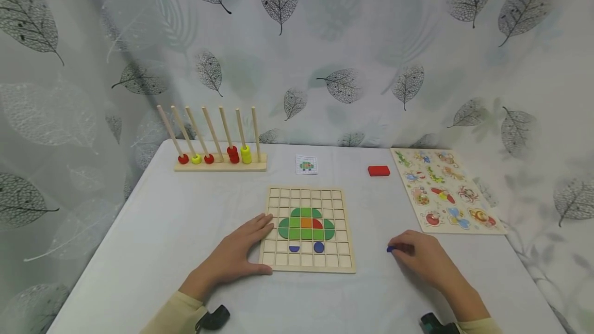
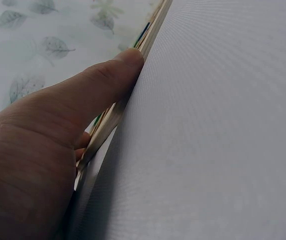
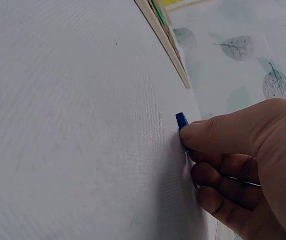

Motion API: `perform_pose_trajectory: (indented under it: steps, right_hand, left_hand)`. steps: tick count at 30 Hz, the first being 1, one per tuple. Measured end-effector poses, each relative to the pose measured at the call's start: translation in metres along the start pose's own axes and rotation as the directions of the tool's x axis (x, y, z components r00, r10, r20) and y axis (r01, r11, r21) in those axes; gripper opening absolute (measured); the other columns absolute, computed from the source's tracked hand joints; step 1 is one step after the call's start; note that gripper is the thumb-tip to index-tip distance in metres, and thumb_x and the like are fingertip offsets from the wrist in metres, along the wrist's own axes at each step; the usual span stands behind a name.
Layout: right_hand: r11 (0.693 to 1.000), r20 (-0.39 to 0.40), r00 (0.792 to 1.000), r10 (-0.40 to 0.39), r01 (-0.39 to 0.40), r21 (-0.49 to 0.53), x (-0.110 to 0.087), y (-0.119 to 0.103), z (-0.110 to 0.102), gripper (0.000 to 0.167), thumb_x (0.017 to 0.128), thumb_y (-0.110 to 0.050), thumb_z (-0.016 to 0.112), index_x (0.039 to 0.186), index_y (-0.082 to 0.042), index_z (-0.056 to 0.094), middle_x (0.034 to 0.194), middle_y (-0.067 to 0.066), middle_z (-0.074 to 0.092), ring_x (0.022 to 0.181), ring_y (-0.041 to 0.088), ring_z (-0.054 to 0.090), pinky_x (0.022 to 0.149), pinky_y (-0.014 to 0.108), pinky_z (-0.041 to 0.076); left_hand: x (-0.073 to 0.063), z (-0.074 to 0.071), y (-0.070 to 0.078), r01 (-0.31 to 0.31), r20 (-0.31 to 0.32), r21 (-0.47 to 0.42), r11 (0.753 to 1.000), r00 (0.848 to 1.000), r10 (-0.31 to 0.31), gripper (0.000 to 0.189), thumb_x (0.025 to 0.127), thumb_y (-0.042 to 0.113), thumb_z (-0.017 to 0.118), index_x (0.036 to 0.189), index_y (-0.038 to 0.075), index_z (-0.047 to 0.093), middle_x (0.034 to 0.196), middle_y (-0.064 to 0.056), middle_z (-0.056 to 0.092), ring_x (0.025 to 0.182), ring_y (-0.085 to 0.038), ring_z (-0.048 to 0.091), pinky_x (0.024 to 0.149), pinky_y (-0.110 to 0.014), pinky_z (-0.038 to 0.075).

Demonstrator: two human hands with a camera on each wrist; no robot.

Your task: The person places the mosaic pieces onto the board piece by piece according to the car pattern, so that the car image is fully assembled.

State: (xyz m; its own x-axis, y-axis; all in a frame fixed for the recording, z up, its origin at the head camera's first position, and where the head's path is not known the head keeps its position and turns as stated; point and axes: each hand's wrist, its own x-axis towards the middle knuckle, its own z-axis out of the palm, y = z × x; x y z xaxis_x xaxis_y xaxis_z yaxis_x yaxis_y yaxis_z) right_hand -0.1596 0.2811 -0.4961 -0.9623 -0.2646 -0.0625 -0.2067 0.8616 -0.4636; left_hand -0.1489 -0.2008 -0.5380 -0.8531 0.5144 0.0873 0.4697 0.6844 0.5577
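Note:
A square wooden grid board lies in the middle of the table. Green pieces form a shape on it, with an orange square and a red rounded piece inside. Below them are a blue half-circle and a blue circle. My left hand rests at the board's lower left corner, fingers extended along the left edge and thumb against the front edge. To the right of the board, my right hand pinches a small blue piece between thumb and fingers, close over the tablecloth.
A picture card lies behind the board, and a red block is to its right. At the back left stands a peg rack with red and yellow beads. A wooden picture puzzle lies at the right edge.

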Motion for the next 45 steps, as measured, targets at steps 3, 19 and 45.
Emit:
perform_pose_trajectory:
  steps: [3, 19, 45]
  right_hand:
    - [1.0, -0.023, 1.0, -0.011, 0.011, -0.013, -0.001, 0.0, 0.0, 0.017, 0.091, -0.009, 0.087, 0.105, -0.018, 0.084, 0.097, -0.012, 0.073, 0.091, 0.013, 0.067, 0.089, 0.049, 0.06]
    - [0.99, -0.14, 0.98, -0.143, 0.141, -0.027, 0.007, -0.018, -0.007, 0.021, 0.089, -0.009, 0.09, 0.104, -0.022, 0.083, 0.099, -0.017, 0.073, 0.089, 0.008, 0.064, 0.081, 0.036, 0.061]
    - [0.962, -0.16, 0.949, -0.271, 0.274, -0.007, 0.03, -0.061, -0.002, 0.023, 0.088, -0.01, 0.092, 0.105, -0.021, 0.083, 0.098, -0.017, 0.072, 0.09, 0.006, 0.066, 0.083, 0.038, 0.063]
  left_hand:
    - [0.0, 0.0, 0.0, -0.006, -0.006, -0.001, 1.0, 1.0, 0.006, 0.11, 0.082, 0.071, 0.084, 0.167, 0.013, 0.045, 0.177, 0.007, 0.028, 0.164, -0.02, 0.02, 0.127, -0.056, 0.031]
    - [-0.001, 0.002, -0.002, 0.003, 0.0, -0.002, 1.0, 1.0, -0.003, 0.111, 0.082, 0.074, 0.082, 0.168, 0.015, 0.044, 0.178, 0.01, 0.026, 0.164, -0.019, 0.02, 0.127, -0.055, 0.031]
    - [-0.001, 0.002, -0.003, -0.037, -0.037, 0.012, 0.999, 0.999, 0.038, 0.11, 0.082, 0.075, 0.081, 0.166, 0.013, 0.047, 0.177, 0.004, 0.031, 0.163, -0.024, 0.025, 0.124, -0.058, 0.035]
